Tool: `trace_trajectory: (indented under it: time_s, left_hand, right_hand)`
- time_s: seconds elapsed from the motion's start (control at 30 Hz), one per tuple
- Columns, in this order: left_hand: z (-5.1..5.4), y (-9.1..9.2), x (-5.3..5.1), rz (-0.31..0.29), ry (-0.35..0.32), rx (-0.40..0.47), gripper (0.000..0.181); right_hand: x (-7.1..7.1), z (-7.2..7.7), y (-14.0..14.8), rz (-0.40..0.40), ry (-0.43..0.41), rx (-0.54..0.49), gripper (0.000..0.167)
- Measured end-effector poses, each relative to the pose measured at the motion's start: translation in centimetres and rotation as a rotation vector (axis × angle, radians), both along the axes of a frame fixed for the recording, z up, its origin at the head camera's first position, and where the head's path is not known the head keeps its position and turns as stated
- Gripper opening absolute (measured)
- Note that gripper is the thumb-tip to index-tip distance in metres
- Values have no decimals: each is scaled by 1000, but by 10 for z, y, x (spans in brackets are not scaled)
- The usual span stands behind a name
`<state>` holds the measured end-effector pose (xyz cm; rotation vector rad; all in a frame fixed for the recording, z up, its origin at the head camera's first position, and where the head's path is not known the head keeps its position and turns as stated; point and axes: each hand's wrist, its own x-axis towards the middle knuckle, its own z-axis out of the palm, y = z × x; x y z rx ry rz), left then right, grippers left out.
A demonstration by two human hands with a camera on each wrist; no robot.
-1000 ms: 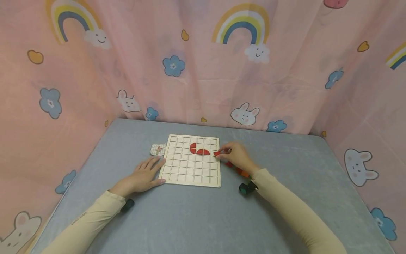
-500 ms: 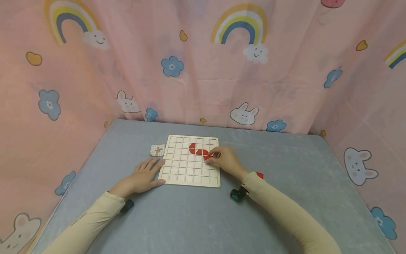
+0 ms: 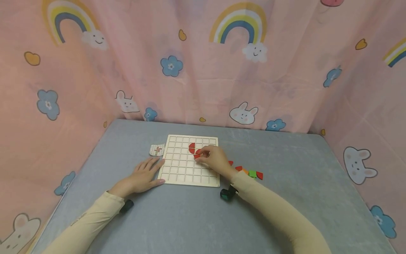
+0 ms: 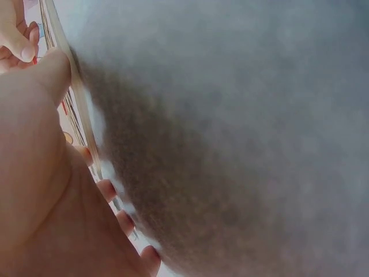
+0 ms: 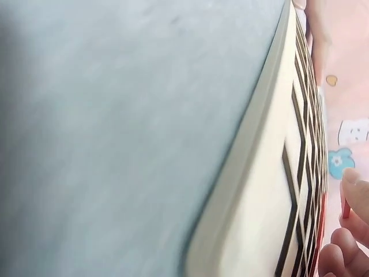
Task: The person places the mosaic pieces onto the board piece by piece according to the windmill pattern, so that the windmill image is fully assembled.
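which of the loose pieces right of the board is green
The green piece between the orange piece and the rightmost red piece; the others visible are red or orange.

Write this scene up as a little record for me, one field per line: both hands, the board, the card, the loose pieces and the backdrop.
Left hand: touches the board's left edge
Right hand: pinches a red piece over the board
Board: pale, gridded, flat on the grey table
Card: gridded, beside the board's left edge
Loose pieces: red, orange, green; right of the board
Backdrop: pink, printed with rainbows
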<state>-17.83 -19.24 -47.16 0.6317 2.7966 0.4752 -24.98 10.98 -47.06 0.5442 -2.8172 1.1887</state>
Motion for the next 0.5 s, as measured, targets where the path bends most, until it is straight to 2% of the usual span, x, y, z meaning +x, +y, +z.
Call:
trace_trajectory:
  time_s: [0.33,0.5]
  left_hand:
    - [2,1,2,3,5,-2,79]
    - [3,2,1,16,6,-21,78]
  right_hand:
    - [0,1,-23,20,-54,-2,30]
    - [-1,1,-35,16,-9,21,29]
